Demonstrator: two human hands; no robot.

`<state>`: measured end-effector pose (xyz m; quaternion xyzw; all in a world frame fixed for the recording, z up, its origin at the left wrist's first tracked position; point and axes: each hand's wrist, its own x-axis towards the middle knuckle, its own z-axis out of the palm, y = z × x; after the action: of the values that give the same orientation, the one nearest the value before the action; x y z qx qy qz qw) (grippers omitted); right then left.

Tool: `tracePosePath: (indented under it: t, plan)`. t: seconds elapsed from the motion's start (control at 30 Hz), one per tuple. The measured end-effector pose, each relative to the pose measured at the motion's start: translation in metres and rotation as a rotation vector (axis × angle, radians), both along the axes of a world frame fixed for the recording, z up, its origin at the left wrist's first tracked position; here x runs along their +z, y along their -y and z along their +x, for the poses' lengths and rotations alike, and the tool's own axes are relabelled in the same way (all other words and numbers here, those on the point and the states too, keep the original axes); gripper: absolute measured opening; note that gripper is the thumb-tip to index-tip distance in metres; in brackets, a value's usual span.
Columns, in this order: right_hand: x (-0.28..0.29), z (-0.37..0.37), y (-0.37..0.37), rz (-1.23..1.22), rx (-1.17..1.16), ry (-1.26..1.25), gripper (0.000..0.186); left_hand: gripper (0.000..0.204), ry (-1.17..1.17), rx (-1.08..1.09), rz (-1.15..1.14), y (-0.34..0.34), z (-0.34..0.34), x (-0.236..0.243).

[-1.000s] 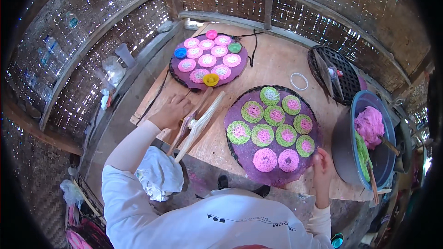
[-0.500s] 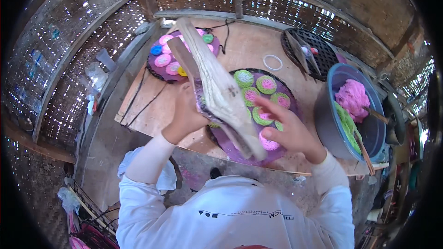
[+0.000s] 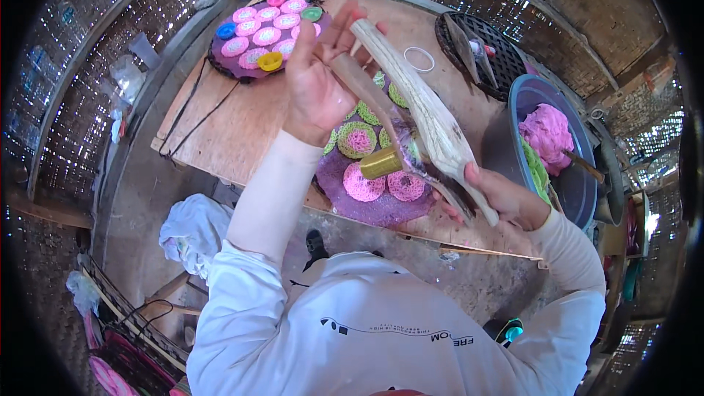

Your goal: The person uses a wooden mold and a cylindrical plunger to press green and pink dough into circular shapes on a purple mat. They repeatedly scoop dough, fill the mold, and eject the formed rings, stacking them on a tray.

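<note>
I hold up a tool of two long wooden pieces, one pale [image 3: 411, 99] and one brown [image 3: 363, 84], with a gold-yellow cylinder [image 3: 380, 163] at the brown one's lower half. My left hand [image 3: 319, 88], palm turned up, grips the upper ends. Around the lower ends, the fingers of my right hand [image 3: 513, 194] are closed. Beneath the tool is a purple round tray [image 3: 374, 207] of green and pink lacy discs, partly hidden. Behind my left hand lies another purple tray [image 3: 227, 62] with pink discs and small coloured bowls.
On the right stands a grey-blue tub [image 3: 550, 82] holding pink and green dough-like masses and sticks. A black lattice tray [image 3: 499, 77] and a white ring [image 3: 418, 50] lie toward the back of the plywood table [image 3: 198, 147]. White cloth [image 3: 194, 231] lies low at left.
The wooden tool, lying on the table a second ago, is raised over the nearer tray. Both my hands have moved inward and up onto it. The view has shifted.
</note>
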<state>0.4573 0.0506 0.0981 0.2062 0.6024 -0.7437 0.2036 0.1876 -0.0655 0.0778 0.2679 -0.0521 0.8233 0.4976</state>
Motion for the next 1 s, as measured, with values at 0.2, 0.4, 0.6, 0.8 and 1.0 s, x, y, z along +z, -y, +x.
tracePosePath:
  t: [0.2,0.4,0.6,0.8,1.0]
  plan:
    - [-0.017,-0.018,-0.014,-0.029,0.036,0.131,0.064,0.049,0.088,-0.099,-0.016,-0.006,-0.005,-0.06]
    - [-0.037,-0.034,-0.016,0.155,0.059,0.239,0.071,0.024,0.242,-0.008,-0.121,0.004,-0.001,-0.072]
    - [-0.041,-0.046,-0.005,0.499,0.172,0.206,0.077,0.025,0.3,0.074,-0.205,0.011,-0.004,-0.096]
    - [-0.03,-0.059,0.009,0.62,0.15,0.249,0.076,0.028,0.282,0.096,-0.234,0.022,-0.009,-0.089]
    - [-0.026,-0.058,0.003,0.599,0.192,0.251,0.075,0.03,0.277,0.174,-0.308,0.025,-0.004,-0.096]
